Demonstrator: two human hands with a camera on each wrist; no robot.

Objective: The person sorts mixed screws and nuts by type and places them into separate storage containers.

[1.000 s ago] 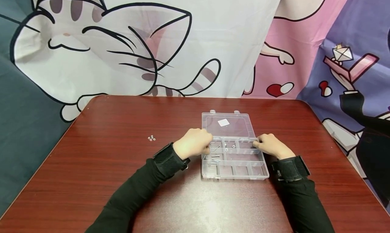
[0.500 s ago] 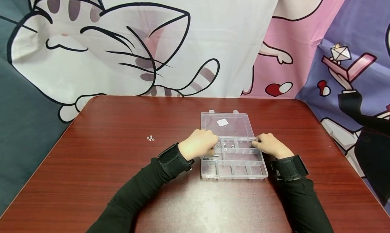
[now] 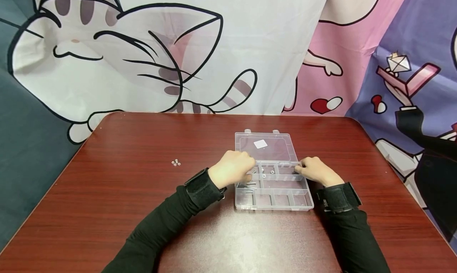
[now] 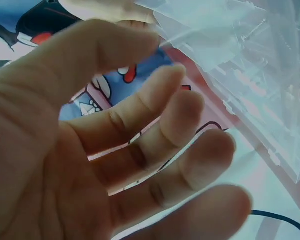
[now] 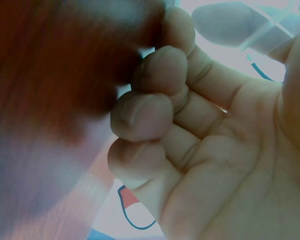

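A clear plastic compartment box [image 3: 275, 207] lies on the table, its lid [image 3: 276, 152] folded back. My left hand [image 3: 232, 168] is over the box's left side, fingers loosely bent. In the left wrist view, nothing shows between the thumb and the fingertips [image 4: 182, 115]. My right hand [image 3: 317, 171] grips the box's right wall near the hinge. Its thumb [image 5: 230, 25] shows through the clear plastic, while the curled fingers [image 5: 142, 115] are outside. Small metal nuts [image 3: 272, 172] and thin screws [image 3: 251, 185] lie in compartments; my left hand partly hides the upper left one.
Several small nuts [image 3: 176, 162] lie in a cluster on the brown table [image 3: 107, 193], left of the box. A white sticker [image 3: 260, 144] is on the lid. Printed cloth [image 3: 271, 47] hangs behind the table's far edge.
My left hand has moved a little to the right, farther over the box's left compartments, and then held still. My right hand stays at the box's right wall.
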